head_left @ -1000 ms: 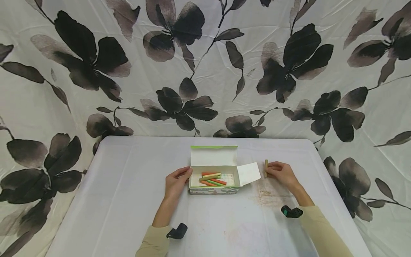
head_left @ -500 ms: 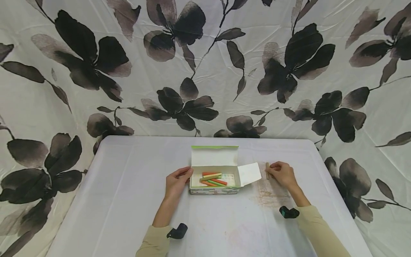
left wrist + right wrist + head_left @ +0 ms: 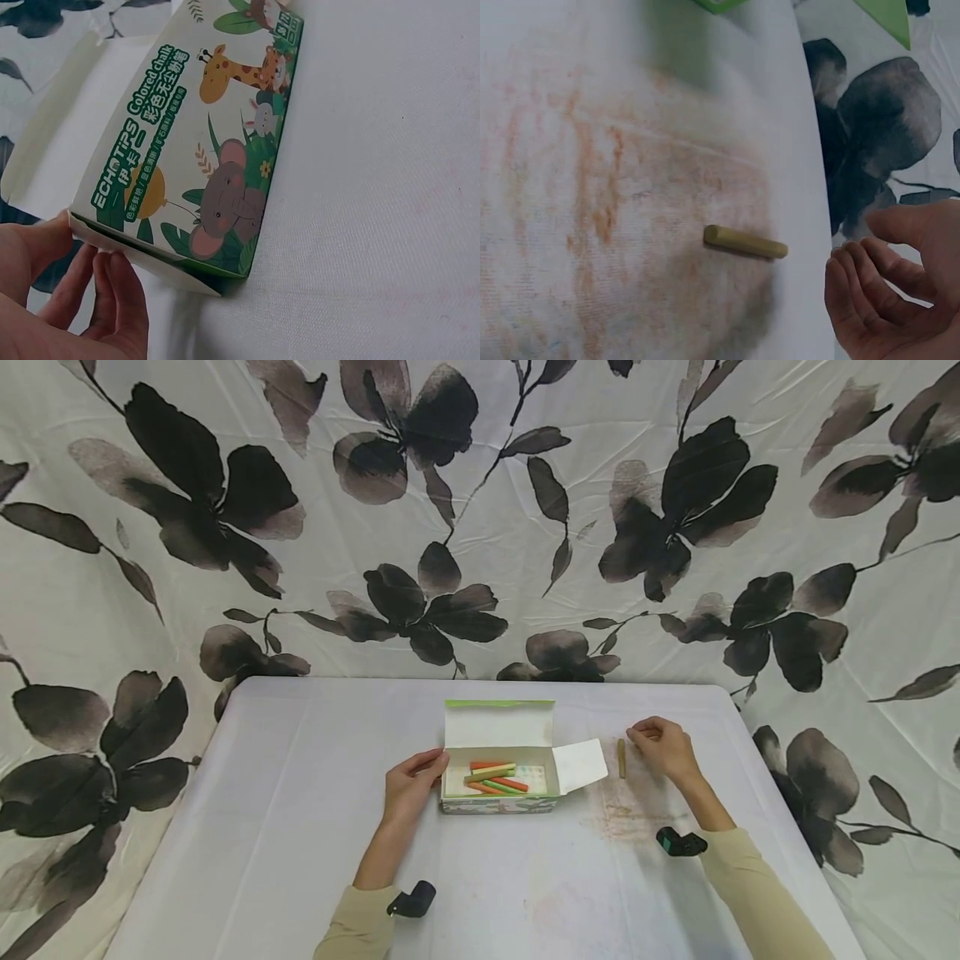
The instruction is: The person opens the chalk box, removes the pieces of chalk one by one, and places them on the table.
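An open cardboard box of colored chalk (image 3: pixel 498 807) stands mid-table, its printed front with an elephant (image 3: pixel 229 195) facing the left wrist camera. My left hand (image 3: pixel 408 787) holds the box at its left end, the thumb at the corner and the fingers against the side flap (image 3: pixel 161 270). Inside lie several chalk sticks (image 3: pixel 491 772), orange, green and yellowish. One olive-yellow chalk stick (image 3: pixel 622 758) rests on the cloth right of the box. Just beyond it is my right hand (image 3: pixel 663 748), holding nothing, fingers loosely bent and apart from the stick (image 3: pixel 746 242).
The box's lid (image 3: pixel 499 725) stands raised at the back, and a white side flap (image 3: pixel 581 765) sticks out to the right. Orange-brown chalk smears (image 3: pixel 626 818) mark the white tablecloth (image 3: pixel 300 827). A floral curtain (image 3: pixel 480 527) hangs behind the table.
My right hand has laid the olive-yellow chalk stick on the cloth, let go and drawn away up and to the right. My left hand has stayed at the box.
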Motion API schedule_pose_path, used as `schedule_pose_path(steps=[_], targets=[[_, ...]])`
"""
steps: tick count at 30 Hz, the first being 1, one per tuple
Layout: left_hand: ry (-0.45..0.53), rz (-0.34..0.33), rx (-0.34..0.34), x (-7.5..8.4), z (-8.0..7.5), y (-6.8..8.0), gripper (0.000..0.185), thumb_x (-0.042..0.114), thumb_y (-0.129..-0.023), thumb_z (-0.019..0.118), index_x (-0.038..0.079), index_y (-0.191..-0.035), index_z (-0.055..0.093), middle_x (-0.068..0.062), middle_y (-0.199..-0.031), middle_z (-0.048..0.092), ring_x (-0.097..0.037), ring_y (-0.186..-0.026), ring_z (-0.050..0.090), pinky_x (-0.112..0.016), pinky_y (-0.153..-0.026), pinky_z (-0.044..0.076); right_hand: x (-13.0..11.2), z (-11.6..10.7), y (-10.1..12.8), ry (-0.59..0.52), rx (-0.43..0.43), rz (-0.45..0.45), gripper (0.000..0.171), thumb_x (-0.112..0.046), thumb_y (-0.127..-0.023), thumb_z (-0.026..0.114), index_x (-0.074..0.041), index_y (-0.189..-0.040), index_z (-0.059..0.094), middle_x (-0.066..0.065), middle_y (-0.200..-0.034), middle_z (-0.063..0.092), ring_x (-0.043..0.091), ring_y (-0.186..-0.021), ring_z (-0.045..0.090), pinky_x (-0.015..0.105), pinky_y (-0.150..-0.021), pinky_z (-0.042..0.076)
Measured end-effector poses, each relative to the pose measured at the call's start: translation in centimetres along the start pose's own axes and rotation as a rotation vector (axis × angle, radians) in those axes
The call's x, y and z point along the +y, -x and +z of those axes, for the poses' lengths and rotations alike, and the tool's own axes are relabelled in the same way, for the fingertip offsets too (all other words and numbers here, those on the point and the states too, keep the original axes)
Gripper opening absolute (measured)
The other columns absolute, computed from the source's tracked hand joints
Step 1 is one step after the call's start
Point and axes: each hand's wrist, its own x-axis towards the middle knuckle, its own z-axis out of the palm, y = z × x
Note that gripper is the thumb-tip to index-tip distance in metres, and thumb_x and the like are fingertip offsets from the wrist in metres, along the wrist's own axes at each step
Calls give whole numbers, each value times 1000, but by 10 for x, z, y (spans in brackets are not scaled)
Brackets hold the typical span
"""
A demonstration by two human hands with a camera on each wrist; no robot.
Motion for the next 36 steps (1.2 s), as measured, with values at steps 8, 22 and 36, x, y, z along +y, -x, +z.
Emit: schedule_pose_path(steps=[8,22,36], targets=[[3,-4,-3,1,-2,0,32,13,-92,79,-4,-119,73,-9,-102,71,-14,-85,68,-18,-71,57,-22,-9,-3,-27,-3,-49,27,-20,-101,68,6,-109,69,18,-95,71,27,-85,69,28,-70,54],[-11,-20,-9,4,-1,-1,35,17,-93,80,-3,-120,72,-11,-107,71,-11,-87,66,-19,-73,56,-61,-6,-6,-109,-55,-139,24,-18,-101,69,4,-112,69,19,-101,73,32,-92,69,29,-76,55],[-24,-51,-9,2,-1,0,37,20,-93,80,-1,-121,72,-10,-109,72,-11,-90,65,-19,-74,55,-98,23,-3,-161,-198,-274,24,-13,-95,76,2,-114,70,15,-104,74,29,-91,71,31,-74,58]])
